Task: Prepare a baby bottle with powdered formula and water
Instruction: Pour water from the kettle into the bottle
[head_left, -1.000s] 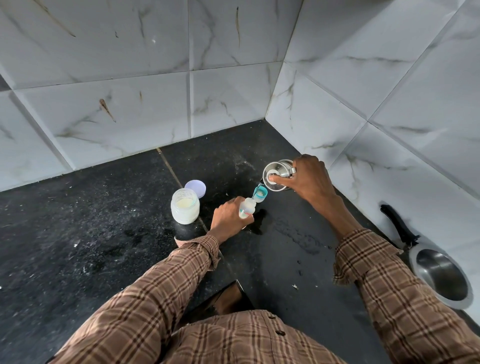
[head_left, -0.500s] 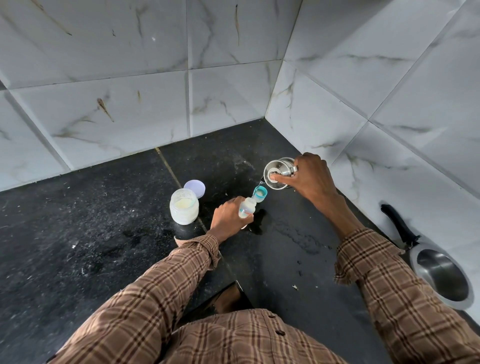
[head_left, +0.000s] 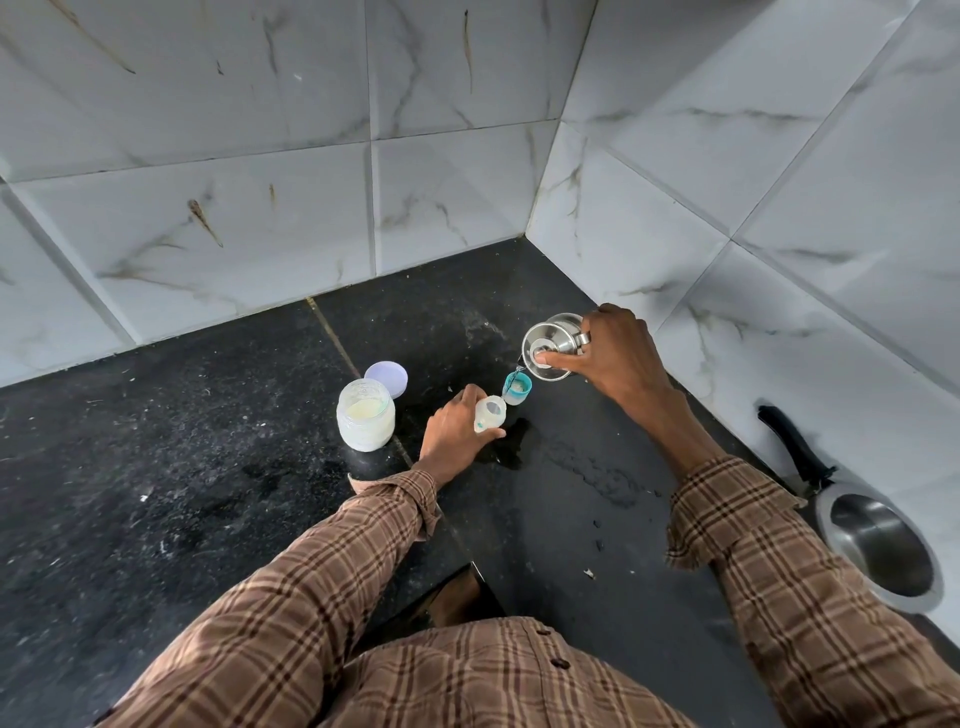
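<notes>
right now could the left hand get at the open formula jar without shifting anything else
Probably yes, once it lets go. The left hand is gripping the baby bottle, but the open jar stands just to its left on the counter with bare surface between. The lilac lid lies behind the jar, out of the way.

We count one steel kettle (head_left: 551, 347), tipped over one teal-rimmed baby bottle (head_left: 517, 389). We see one clear bottle cap (head_left: 490, 411), one open jar of pale formula powder (head_left: 365, 414), and one lilac jar lid (head_left: 386, 379) lying behind it. One steel saucepan with a black handle (head_left: 881, 548) sits at the right edge. Two hands: left hand (head_left: 453, 434), right hand (head_left: 617, 356). One dark surface (head_left: 156, 467) carries everything.
</notes>
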